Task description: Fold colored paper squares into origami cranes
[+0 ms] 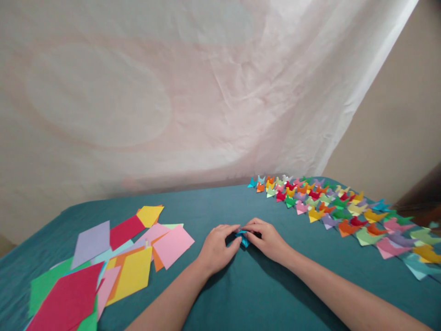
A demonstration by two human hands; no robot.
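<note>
A small piece of folded blue paper (245,241) is held between my two hands, a little above or on the teal tablecloth near the middle. My left hand (220,243) pinches it from the left, thumb and fingers closed on its edge. From the right, my right hand (264,236) grips the same paper with thumb and index finger. The fingers cover much of the paper, so its full shape is hidden.
Loose coloured paper sheets (131,276) lie overlapping at the left. Rows of small folded paper birds (317,202) stand along the right side of the teal tablecloth (206,207). A pale cloth (193,92) hangs behind the table.
</note>
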